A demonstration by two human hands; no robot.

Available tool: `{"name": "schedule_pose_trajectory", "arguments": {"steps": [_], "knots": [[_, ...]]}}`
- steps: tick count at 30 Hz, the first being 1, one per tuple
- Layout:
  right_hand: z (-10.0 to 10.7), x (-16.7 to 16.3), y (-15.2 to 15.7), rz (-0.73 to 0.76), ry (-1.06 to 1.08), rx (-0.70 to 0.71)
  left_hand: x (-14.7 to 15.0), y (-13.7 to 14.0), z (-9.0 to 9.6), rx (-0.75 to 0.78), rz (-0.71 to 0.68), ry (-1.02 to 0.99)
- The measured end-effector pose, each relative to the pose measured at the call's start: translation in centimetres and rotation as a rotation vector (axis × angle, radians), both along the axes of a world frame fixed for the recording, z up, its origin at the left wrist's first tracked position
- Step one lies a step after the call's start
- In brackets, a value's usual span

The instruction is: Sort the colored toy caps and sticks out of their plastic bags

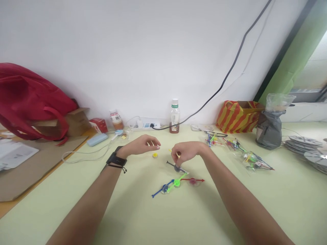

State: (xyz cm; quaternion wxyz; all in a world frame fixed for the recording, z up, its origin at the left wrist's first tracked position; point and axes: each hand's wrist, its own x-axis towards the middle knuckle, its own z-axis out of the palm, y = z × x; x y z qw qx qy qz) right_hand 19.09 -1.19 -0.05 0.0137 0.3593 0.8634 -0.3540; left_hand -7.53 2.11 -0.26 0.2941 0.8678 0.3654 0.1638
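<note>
My right hand (186,152) is closed, fingertips pinched down on the round hub of a black arrow spinner (170,164). Just in front lie a green arrow spinner (176,183), a blue one (165,188) and a red one (193,181), each with a clear round base; the green and blue overlap. My left hand (143,144), with a black watch on its wrist, is held over the table with fingers apart and nothing in them. Near it sits a small yellow disc (155,155). A yellow tip (170,150) shows beside my right hand, its other end hidden.
Bagged colourful spinners (255,160) lie at the right, near a striped bag (237,115), a grey bag (269,129) and stacked discs (302,144). A drink bottle (174,117) and power strip (146,124) stand by the wall. At left are a red backpack (30,98) and a blue case (97,139).
</note>
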Motion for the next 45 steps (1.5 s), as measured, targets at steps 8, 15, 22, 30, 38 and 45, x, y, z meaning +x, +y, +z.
{"name": "schedule_pose_trajectory", "arguments": {"steps": [8,15,22,30,38,45], "knots": [[0.6,0.9,0.6,-0.31,0.347,-0.122,2.7,-1.9,0.8,-0.104,-0.045,-0.246],[-0.9,-1.1,1.0,-0.417,0.501,-0.14,4.7,-2.7,-0.5,-0.029,-0.044,-0.306],[-1.3,-1.3,1.6,-0.476,0.747,-0.297,4.4,-1.7,-1.4,0.111,0.098,-0.374],[-1.9,-1.7,1.9,-0.533,0.892,-0.274,4.3,-1.6,-1.4,0.089,0.121,-0.443],[-1.4,-1.3,1.5,-0.415,0.832,-0.396,4.0,-1.2,-1.5,-0.003,0.097,-0.436],[-1.8,-1.5,1.5,-0.369,0.855,-0.377,3.7,-1.1,-1.5,-0.064,0.074,-0.446]]}}
